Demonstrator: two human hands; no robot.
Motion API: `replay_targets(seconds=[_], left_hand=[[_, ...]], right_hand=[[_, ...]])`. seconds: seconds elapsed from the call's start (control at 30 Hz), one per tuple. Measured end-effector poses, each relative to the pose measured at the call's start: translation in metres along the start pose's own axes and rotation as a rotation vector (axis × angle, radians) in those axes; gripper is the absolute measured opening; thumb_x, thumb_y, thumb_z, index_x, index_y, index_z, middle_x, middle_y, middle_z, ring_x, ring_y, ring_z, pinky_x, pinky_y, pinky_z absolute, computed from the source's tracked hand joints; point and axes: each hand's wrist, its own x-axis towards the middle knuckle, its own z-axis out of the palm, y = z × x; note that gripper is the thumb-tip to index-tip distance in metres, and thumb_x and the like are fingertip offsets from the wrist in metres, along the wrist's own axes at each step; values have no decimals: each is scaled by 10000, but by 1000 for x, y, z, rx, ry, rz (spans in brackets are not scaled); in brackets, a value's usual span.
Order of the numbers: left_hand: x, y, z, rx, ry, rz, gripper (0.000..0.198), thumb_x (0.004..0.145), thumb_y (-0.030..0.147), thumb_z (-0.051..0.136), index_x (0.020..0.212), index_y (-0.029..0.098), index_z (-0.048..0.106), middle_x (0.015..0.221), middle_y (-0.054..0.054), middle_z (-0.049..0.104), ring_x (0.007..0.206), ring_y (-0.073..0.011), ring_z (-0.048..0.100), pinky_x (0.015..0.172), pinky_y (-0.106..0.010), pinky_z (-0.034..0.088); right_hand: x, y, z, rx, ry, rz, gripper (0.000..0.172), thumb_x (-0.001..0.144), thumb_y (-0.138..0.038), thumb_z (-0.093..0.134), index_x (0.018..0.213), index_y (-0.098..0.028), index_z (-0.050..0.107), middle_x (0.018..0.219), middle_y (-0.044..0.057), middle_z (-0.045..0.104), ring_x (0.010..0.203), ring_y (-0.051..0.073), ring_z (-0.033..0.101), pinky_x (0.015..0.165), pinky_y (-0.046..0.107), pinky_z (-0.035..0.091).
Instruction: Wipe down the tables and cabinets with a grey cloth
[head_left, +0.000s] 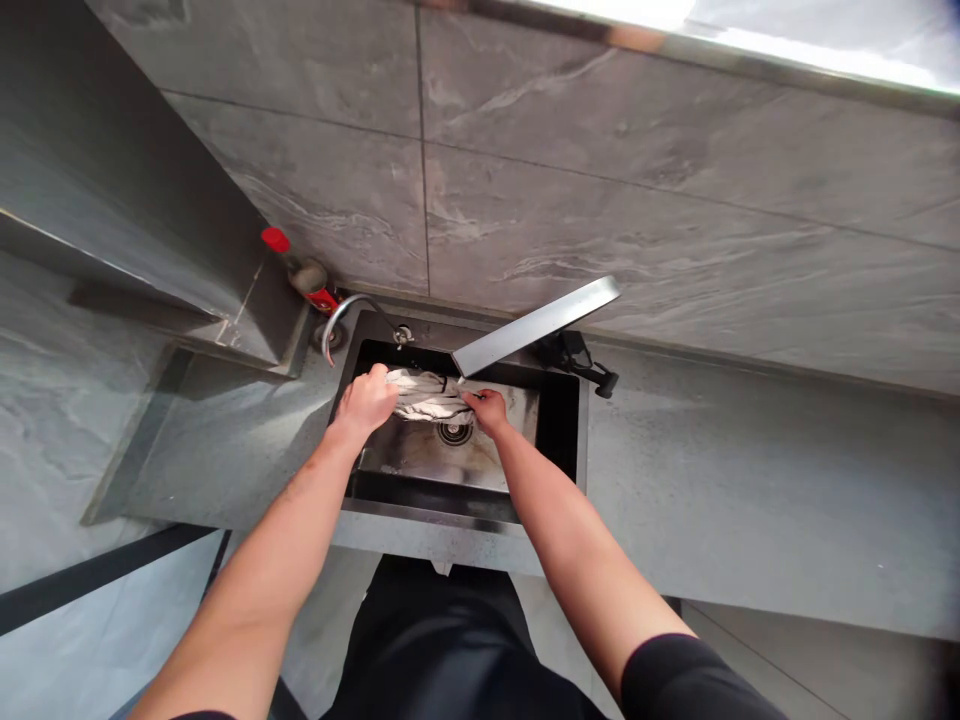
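Note:
A pale, dark-striped cloth is stretched and bunched between my two hands, over the sink. My left hand is closed round its left end. At the other end, my right hand pinches the cloth between thumb and fingers. Just above my right hand is the tip of the wide, flat silver faucet. Part of the round drain shows below the cloth. Whether water is running I cannot tell.
A thin curved metal spout rises at the sink's back left. Behind it stands a red-capped bottle. A black fixture sits at the back right. Grey countertop extends to the right, with a tiled wall behind.

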Motion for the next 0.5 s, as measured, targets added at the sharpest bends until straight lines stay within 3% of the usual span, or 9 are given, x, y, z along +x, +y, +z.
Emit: replay_targets(seconds=[0.1,0.2,0.37,0.5], left_hand=[[-7,8,-13,1,13,70,344,985,253,492,1233,201,725,1222,-201,777,1184,-376,734,981,-433,547],[-12,15,-25,-131,59,143,347,960,249,497,1220,228,727,1238,-120,789,1183,-317,725,997,-377,539],[-33,37,-38,-260,117,305,350,948,256,493,1224,253,708,1175,-56,799,1088,-267,737,950,-339,528],[-52,63,-46,-233,105,408,311,976,275,498,1216,247,693,1121,-65,800,1064,-274,750,944,-348,525]], right_hand=[[-5,12,9,8,-34,36,451,550,-366,984,853,-232,678,748,-8,735,833,238,717,727,316,571],[-6,19,23,53,-92,78,504,469,-285,983,887,-222,708,808,10,773,826,245,713,738,337,577],[2,17,36,202,-141,145,310,635,-334,789,920,-219,743,832,40,779,841,258,719,769,372,587],[-8,10,41,288,-195,161,379,723,-410,781,1063,-242,791,1029,68,832,956,276,733,808,401,581]])
